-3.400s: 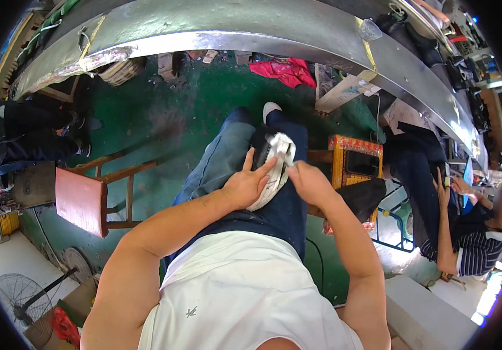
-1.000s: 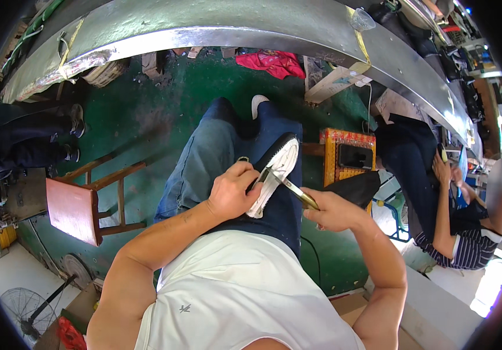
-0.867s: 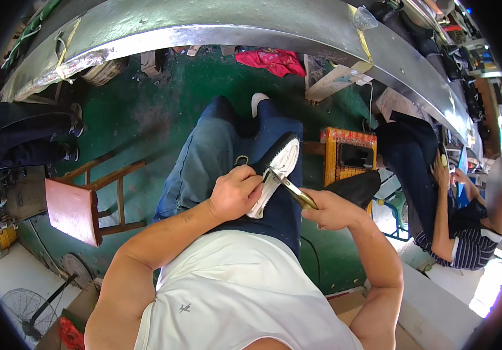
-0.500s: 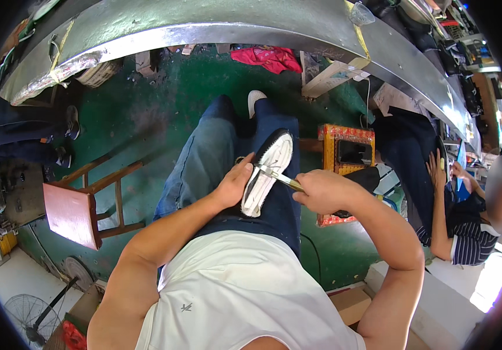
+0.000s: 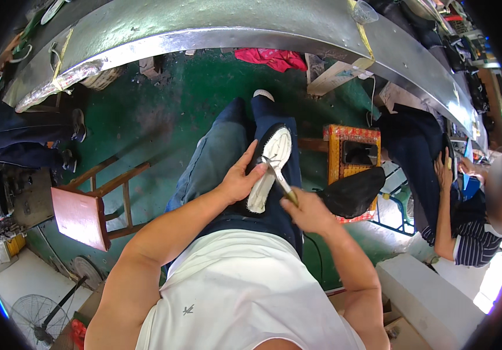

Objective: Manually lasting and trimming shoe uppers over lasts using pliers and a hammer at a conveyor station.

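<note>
An upturned shoe (image 5: pixel 259 197) lies along my thighs, its rough white underside facing up and a dark upper showing round the edge. My left hand (image 5: pixel 241 179) grips its left side, the thumb reaching over the underside. In my right hand (image 5: pixel 308 210) is a hammer (image 5: pixel 281 179) with a metal head and a brass-coloured handle. The hammer head is over the middle of the underside, close to my left thumb; whether it touches the shoe I cannot tell.
A wooden stool (image 5: pixel 79 216) stands at left. To the right, a black cloth-like item (image 5: pixel 353 191) lies on an orange stool (image 5: pixel 335 157). A metal-edged workbench (image 5: pixel 204 38) crosses ahead. A co-worker's arm (image 5: pixel 445 216) is at far right; another person's legs (image 5: pixel 35 131) are at left.
My right hand has come down and left, with the hammer turned steeper. My left thumb now lies over the shoe's underside. A black item now covers part of the orange stool.
</note>
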{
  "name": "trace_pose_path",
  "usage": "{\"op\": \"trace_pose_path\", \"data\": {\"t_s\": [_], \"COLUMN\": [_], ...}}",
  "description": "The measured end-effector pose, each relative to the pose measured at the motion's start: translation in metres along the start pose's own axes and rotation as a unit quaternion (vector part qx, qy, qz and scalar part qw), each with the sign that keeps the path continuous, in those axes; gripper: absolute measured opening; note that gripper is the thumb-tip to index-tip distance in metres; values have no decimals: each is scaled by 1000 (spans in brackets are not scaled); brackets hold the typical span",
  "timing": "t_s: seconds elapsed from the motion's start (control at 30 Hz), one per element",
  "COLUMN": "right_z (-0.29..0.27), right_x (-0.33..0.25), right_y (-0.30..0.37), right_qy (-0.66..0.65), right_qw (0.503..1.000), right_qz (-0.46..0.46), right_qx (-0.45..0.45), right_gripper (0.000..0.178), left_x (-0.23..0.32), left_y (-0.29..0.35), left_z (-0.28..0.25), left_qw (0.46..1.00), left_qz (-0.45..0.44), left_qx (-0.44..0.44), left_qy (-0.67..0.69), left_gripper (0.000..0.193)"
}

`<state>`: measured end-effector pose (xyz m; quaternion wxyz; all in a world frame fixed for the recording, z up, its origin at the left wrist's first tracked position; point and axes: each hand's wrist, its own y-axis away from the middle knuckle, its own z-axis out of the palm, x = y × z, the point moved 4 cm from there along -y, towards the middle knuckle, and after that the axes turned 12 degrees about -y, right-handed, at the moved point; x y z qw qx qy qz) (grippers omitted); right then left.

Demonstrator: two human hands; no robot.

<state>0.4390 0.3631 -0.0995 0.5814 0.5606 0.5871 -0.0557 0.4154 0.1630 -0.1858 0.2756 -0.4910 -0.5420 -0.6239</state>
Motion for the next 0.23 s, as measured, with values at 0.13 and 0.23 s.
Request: {"op": "trace_pose_path", "data": {"t_s": [0.13, 0.23], "right_z": [-39, -47], "right_x": [-21, -27], "right_y": [-16, -25], "right_qy": [186, 5], "right_qw": [953, 989], "right_qz": [-192, 115], "right_qx": [143, -92], "right_gripper": [29, 29], "left_x": [-3, -8], "left_y": [-6, -6], "left_z": [5, 2], "left_qw": [997, 992], "left_qz": [19, -12], "left_qx": [43, 44], "left_qy": [-68, -120], "left_gripper": [79, 81]}}
